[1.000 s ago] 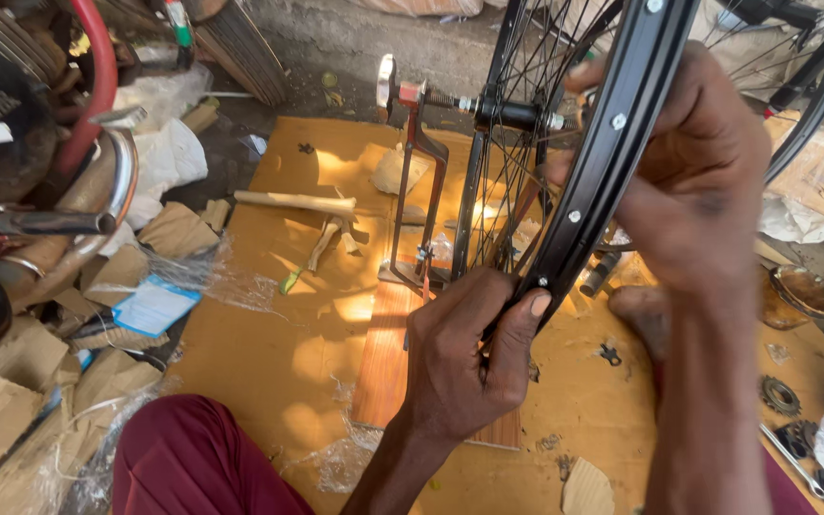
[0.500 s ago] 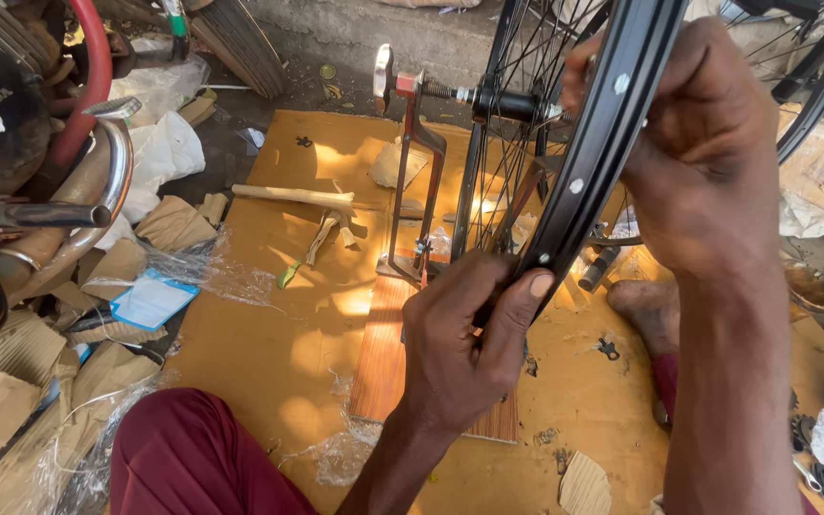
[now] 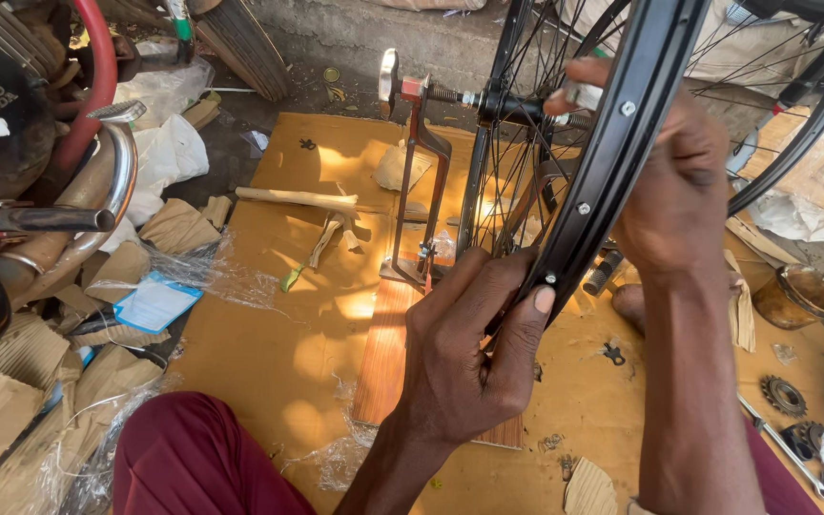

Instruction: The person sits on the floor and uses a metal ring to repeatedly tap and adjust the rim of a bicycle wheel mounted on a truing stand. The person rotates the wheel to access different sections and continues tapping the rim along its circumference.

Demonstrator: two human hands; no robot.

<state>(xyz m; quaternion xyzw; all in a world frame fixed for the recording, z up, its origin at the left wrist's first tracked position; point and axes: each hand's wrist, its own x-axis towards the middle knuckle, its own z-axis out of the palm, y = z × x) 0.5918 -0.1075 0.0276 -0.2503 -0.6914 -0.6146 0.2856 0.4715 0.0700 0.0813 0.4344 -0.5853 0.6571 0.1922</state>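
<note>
A black bicycle wheel rim (image 3: 628,143) with thin spokes stands upright in a metal truing stand (image 3: 419,181) fixed to a wooden board (image 3: 383,353). My left hand (image 3: 474,353) grips the lower part of the rim, thumb pressed on its outer face. My right hand (image 3: 665,181) reaches over the rim near the hub axle (image 3: 488,100), fingers pinching a small silvery tool among the spokes.
A sheet of brown cardboard (image 3: 269,315) covers the ground, with a wooden-handled hammer (image 3: 307,200) on it. A motorcycle with a chrome pipe (image 3: 69,210) stands at left amid torn cardboard and plastic. Sprockets (image 3: 782,396) and a rusty tin (image 3: 803,296) lie at right. My maroon-clad knee (image 3: 202,463) is near.
The view has shifted slightly. My right hand has moved a little higher along the rim toward the hub; my left hand keeps its hold on the rim.
</note>
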